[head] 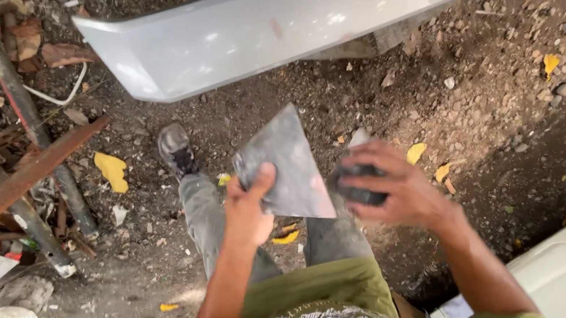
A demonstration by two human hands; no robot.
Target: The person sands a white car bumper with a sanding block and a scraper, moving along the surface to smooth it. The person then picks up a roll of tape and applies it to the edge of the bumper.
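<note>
Held at waist height over the dirt ground, the grey flat board tilts with its long axis running up-left, pinched at its lower corner by the left hand, while the right hand closes around a dark block, apparently loading or wiping before working the silver bumper ahead.

There is one view only, from the camera on my head, so nothing is shared with a second. It looks steeply down past my green shirt and grey trousers to the dirt ground. My hands sit close, near the frame's middle. The far edge catches a silver car bumper; rusty metal bars lie at left.
</note>
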